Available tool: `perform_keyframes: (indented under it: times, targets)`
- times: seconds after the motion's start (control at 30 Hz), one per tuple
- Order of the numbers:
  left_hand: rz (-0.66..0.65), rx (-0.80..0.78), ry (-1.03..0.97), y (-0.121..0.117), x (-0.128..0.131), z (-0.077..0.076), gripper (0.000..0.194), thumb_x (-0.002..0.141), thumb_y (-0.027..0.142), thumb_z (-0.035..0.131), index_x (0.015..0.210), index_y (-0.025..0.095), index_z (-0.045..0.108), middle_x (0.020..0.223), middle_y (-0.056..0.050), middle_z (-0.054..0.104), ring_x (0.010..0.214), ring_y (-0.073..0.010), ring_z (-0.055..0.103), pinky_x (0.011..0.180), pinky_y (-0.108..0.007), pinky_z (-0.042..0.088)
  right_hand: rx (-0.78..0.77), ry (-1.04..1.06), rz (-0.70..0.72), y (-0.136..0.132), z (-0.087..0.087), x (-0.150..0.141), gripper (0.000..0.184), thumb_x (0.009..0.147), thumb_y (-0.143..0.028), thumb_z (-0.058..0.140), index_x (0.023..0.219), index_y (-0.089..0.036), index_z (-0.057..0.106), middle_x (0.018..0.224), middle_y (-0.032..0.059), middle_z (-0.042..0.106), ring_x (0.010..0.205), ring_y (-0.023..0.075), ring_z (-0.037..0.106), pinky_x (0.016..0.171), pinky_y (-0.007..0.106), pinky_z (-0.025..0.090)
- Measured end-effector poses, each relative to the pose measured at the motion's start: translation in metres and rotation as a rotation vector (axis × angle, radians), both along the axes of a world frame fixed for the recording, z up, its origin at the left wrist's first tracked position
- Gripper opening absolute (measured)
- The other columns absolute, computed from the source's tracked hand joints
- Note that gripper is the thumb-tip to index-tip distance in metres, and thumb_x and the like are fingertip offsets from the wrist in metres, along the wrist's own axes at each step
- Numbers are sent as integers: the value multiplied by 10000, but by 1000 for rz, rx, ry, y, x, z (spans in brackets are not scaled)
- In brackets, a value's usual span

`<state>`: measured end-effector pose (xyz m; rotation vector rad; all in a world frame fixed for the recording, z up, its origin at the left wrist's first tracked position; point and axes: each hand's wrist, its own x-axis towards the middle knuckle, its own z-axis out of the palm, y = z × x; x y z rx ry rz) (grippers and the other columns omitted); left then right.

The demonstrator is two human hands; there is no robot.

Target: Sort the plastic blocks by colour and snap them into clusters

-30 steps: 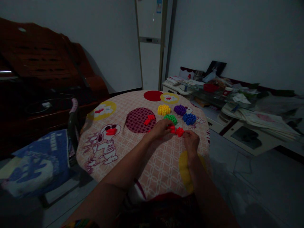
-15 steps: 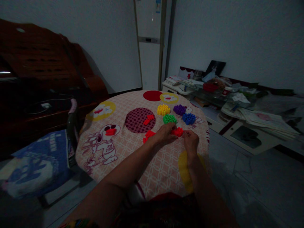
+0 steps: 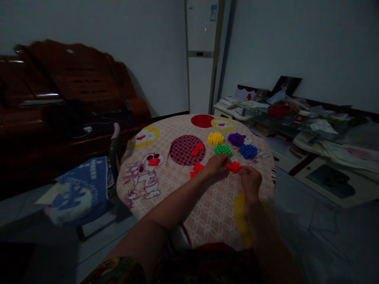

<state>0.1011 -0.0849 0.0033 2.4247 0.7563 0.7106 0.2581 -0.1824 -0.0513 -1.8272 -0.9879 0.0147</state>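
Observation:
A tight cluster of small red plastic pieces [image 3: 235, 167] sits on the patterned tablecloth between my hands. My left hand [image 3: 218, 165] is curled at the cluster's left side, its fingers closed on a red piece and partly hiding it. My right hand [image 3: 251, 180] pinches at the cluster's right edge with thumb and finger together; its grip is small and dim. More loose red pieces [image 3: 196, 169] lie just left of my left wrist, partly covered by my forearm. Beyond my left hand stands a grouped block of green pieces [image 3: 223, 150].
Yellow [image 3: 216, 138], purple [image 3: 236, 139] and blue piece groups [image 3: 248, 151] stand farther back. Other red pieces lie on the dark dotted circle [image 3: 197, 149] and at the left [image 3: 154, 161]. A chair with a blue bag [image 3: 85, 189] is left; a cluttered cabinet [image 3: 310, 165] is right.
My left hand has moved slightly right, onto the red cluster, uncovering loose red pieces beside its wrist. My right hand stays at the cluster's edge. The view has turned left.

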Motion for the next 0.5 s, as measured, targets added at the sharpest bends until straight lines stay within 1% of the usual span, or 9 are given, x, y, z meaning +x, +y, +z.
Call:
perform_keyframes:
  times: [0.07, 0.13, 0.27, 0.4, 0.5]
  targets:
    - [-43, 26, 6, 2, 0, 1, 220, 698, 109, 613, 903, 165, 668, 916, -47, 690, 835, -177, 606, 750, -278, 451, 2, -6, 2, 0, 0, 0, 322, 779, -376, 507, 832, -177, 754, 768, 95, 747, 684, 234, 639, 642, 310, 430]
    - [-35, 21, -17, 1, 1, -1, 210, 705, 106, 588, 885, 166, 678, 907, -50, 690, 834, -176, 608, 744, -276, 450, -2, -4, -2, 0, 0, 1, 315, 772, -375, 513, 822, -177, 753, 773, 98, 749, 690, 236, 640, 648, 313, 433]
    - [-29, -40, -91, -6, 3, -4, 207, 696, 102, 572, 866, 166, 671, 844, -33, 674, 762, -157, 589, 666, -260, 420, -9, 26, -7, 2, -2, 1, 323, 774, -367, 500, 838, -178, 754, 784, 92, 752, 694, 232, 648, 656, 309, 445]
    - [6, -121, -74, -7, 2, -3, 193, 668, 96, 563, 825, 163, 654, 748, -6, 644, 691, -143, 546, 596, -252, 362, -2, 43, -1, 3, -2, 1, 336, 776, -348, 483, 864, -173, 756, 784, 86, 752, 706, 223, 658, 667, 299, 454]
    - [12, -192, -71, -7, 2, -1, 194, 673, 97, 559, 829, 159, 655, 724, 4, 636, 675, -133, 531, 585, -246, 339, -6, 40, 4, 4, -2, 1, 332, 776, -355, 491, 868, -173, 754, 780, 80, 750, 715, 221, 664, 679, 299, 458]
